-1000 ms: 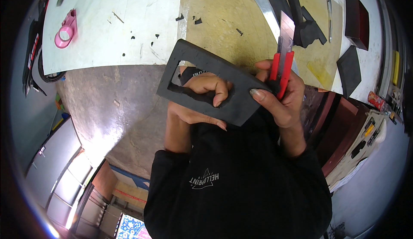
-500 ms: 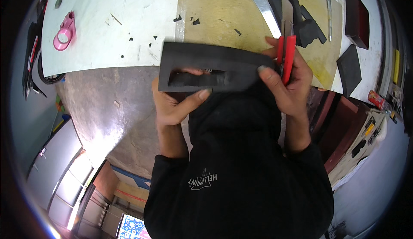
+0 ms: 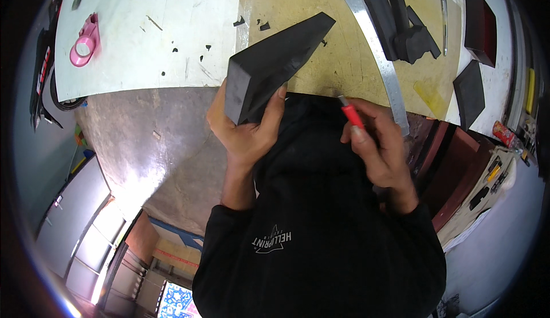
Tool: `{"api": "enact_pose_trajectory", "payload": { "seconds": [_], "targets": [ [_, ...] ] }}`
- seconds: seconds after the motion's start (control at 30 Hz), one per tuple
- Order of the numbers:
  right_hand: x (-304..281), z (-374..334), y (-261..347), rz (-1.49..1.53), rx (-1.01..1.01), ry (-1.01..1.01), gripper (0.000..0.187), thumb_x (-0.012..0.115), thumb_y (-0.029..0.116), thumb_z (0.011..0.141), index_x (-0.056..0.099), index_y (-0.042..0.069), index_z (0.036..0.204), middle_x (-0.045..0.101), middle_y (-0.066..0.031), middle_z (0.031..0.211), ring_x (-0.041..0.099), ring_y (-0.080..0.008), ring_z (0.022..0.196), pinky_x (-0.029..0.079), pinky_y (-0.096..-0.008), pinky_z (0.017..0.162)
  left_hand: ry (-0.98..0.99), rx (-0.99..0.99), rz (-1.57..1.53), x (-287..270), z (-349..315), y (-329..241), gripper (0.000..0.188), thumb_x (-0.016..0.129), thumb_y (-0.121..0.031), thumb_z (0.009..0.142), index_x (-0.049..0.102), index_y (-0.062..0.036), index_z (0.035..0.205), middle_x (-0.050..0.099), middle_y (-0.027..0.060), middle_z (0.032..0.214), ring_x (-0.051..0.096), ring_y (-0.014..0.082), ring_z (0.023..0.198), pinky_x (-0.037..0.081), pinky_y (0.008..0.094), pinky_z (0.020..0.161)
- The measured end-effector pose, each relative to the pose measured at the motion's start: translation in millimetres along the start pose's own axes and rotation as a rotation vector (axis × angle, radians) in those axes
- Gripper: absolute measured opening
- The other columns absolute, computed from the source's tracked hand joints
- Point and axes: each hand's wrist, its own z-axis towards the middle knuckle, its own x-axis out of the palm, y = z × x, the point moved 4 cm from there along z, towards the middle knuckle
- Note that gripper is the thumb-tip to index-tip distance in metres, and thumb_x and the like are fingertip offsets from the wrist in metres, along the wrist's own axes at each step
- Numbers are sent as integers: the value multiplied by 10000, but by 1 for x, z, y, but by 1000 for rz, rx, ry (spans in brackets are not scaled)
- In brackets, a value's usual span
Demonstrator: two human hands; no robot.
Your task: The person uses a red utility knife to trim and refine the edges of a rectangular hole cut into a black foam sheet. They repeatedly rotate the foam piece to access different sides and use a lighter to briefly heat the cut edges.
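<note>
My left hand (image 3: 247,138) grips a black box-like block (image 3: 274,61) from below, thumb on its near side. The block is tilted, one end face toward me and the far end pointing up and right over the table edge. Its slot-like opening cannot be made out from this angle. Closer to my body on the right, my right hand (image 3: 379,145) is closed around a red-handled cutter knife (image 3: 352,114), its metal tip pointing up and left. Knife and block are apart. Beside my right hand lies a long steel ruler (image 3: 373,43), its lower end past the table edge.
Black strips and offcuts (image 3: 411,42) lie right of the ruler on the yellowish mat (image 3: 298,3). A slim pen-like tool (image 3: 444,23), a dark red-black box (image 3: 480,30) and a black flat piece (image 3: 469,94) are farther right. A pink tape dispenser (image 3: 86,43) sits left, with small black scraps nearby.
My left hand has turned and tilted the block upward. My right hand has let go of the block and drawn back toward me with the knife, now pointing up-left. The ruler shows farther down.
</note>
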Motion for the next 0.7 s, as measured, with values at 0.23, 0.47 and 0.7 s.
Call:
{"api": "enact_pose_trajectory", "payload": {
  "seconds": [0.23,0.47,0.7],
  "targets": [
    [10,7,1,-184,-87,34,350,580,117,918,497,-44,1217,633,-253,1059,666,-326,949,522,-353,793,-9,84,69,4,2,-2,274,745,-4,717,631,71,956,687,127,818,663,150,707,498,256,629],
    [14,8,-7,-105,-58,36,334,573,122,927,510,-45,1209,638,-240,1047,678,-295,912,528,-334,760,-40,99,113,4,-10,9,270,738,11,738,616,95,963,691,129,840,669,145,741,503,255,652],
    [11,8,-12,7,-20,46,344,579,133,927,519,-48,1213,651,-212,976,687,-249,825,531,-324,714,34,47,87,5,-1,-1,264,737,10,744,619,88,968,693,130,845,671,149,758,505,253,678]
  ]
}}
